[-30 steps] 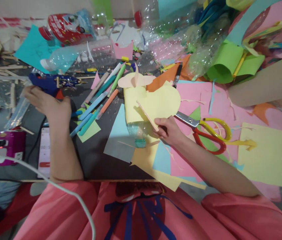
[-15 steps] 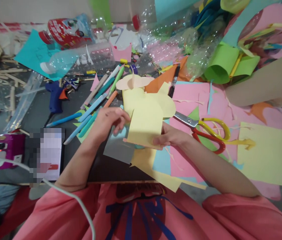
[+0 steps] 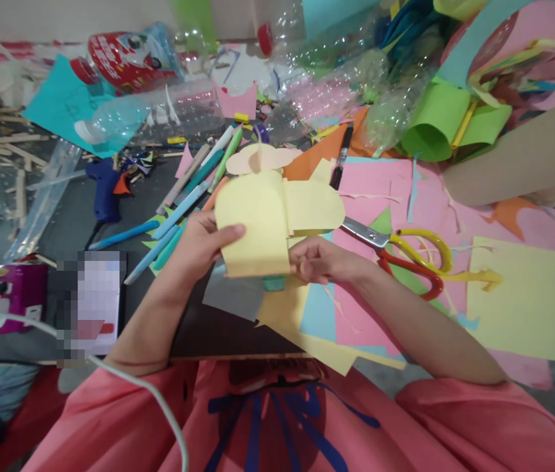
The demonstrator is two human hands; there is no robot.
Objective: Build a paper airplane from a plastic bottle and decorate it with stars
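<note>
I am grasping a yellow paper piece [image 3: 255, 223] at the centre of the frame with my left hand [image 3: 203, 239]: the thumb is pressing on its face, and the other fingers are passing out of sight at its left edge. My right hand [image 3: 319, 257] is curling its fingers at the piece's lower right corner; whether they are pinching the paper or merely meeting its edge, I cannot tell.

Governing relation: the piece is lying between my two hands, to the right of the left one and up and to the left of the right one. Its longer axis is running roughly up and down the frame. The left hand is being counted the nearer, as its contact is plain.

Condition: the piece is showing a pale, unmarked face, a rounded upper end and a straight lower edge, along which a narrow darker band is running. A second yellow piece [image 3: 314, 204] is adjoining on the right, its far end rounded; any joint I cannot confirm. A pale pink cutout [image 3: 270, 159] is showing just above, and a teal cap [image 3: 273, 283] just below. Scissors [image 3: 366, 231] are lying right of centre, blades pointing towards the second piece. Everything is sitting over the dark bench [image 3: 203, 337].
</note>
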